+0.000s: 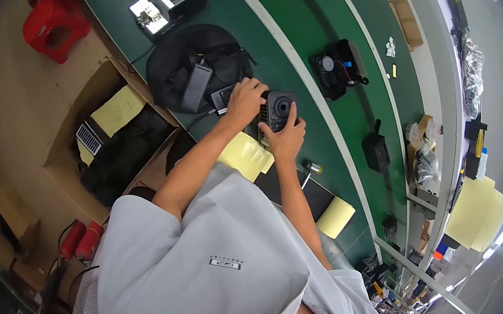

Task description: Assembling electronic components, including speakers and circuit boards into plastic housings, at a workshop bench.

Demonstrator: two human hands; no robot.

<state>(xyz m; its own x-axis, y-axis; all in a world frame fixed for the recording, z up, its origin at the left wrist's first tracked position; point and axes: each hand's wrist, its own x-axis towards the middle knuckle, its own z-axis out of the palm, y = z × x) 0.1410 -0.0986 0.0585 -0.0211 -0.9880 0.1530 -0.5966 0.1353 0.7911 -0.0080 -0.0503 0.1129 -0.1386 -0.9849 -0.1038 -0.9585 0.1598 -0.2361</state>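
Note:
A black boxy device [281, 107] with a round, speaker-like face is held over the green workbench. My right hand [287, 136] grips its near end, thumb on the left side and a finger along the right. At its upper left corner, my left hand [247, 102] is closed, with bent fingers against the edge; the fingertips are partly hidden. Just left of that hand lie a small dark box [222, 100] and a black power adapter [197, 88] on a round black pad [163, 64]. Yellow paper [245, 156] lies below the device.
A similar open black unit [336, 69] and a black box [376, 152] sit on the green belt to the right. A screwdriver-like tool [311, 168] and a yellow roll [336, 217] lie near my right forearm. At left stand a carton [62, 140] and a red stool [54, 30].

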